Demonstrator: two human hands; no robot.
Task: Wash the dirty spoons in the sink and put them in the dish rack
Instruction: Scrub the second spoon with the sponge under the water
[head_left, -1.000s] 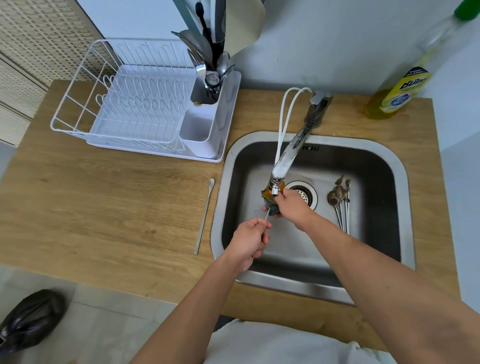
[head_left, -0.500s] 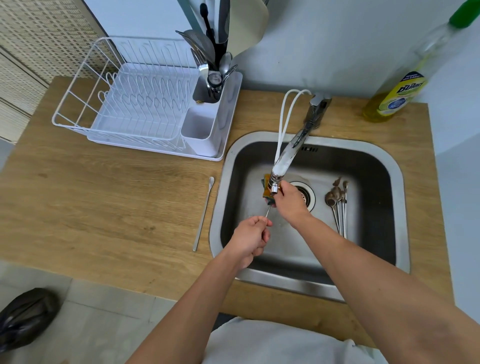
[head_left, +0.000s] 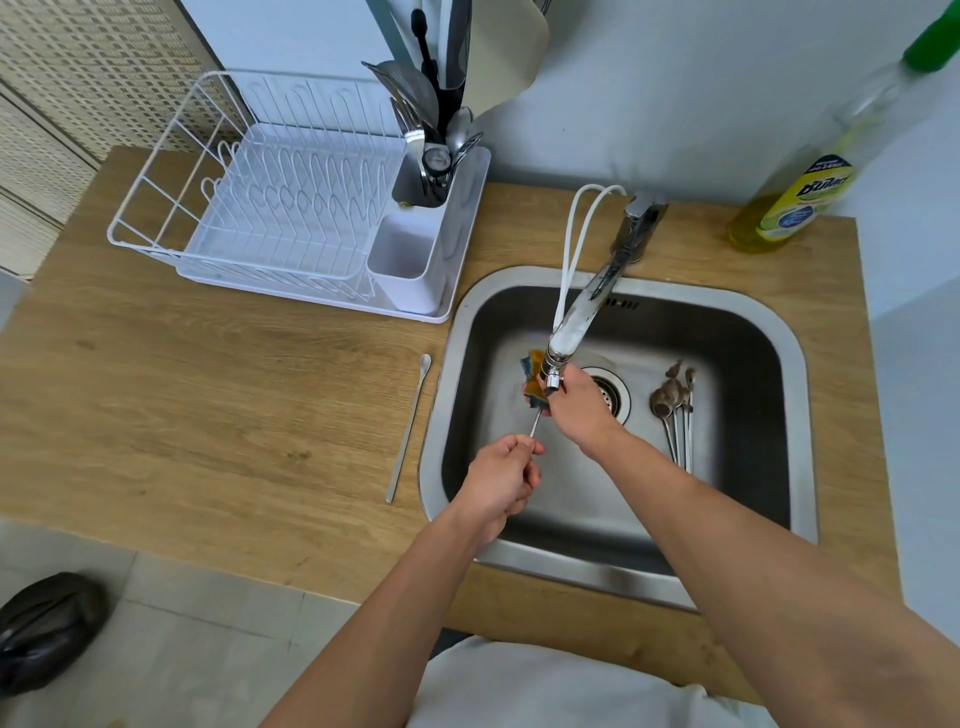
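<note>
Over the steel sink (head_left: 779, 343), my left hand (head_left: 498, 480) grips the thin handle of a spoon (head_left: 535, 427). The spoon's bowl is hidden inside a yellow and green sponge (head_left: 534, 379), which my right hand (head_left: 579, 402) holds folded around it just under the tap spout (head_left: 571, 327). Several dirty spoons (head_left: 675, 410) lie together on the sink floor, right of the drain. One long clean spoon (head_left: 410, 426) lies on the wooden counter left of the sink. The white dish rack (head_left: 270, 208) stands at the back left.
The rack's cutlery cups (head_left: 423, 182) hold several utensils at its right end. A bottle of yellow dish soap (head_left: 800, 197) stands at the back right corner. White hoses (head_left: 582, 234) loop over the tap. A dark bag (head_left: 47, 629) lies on the floor below the counter.
My right hand and the sponge have slid a little up the spoon, away from my left hand. The left hand has kept its grip on the handle.
</note>
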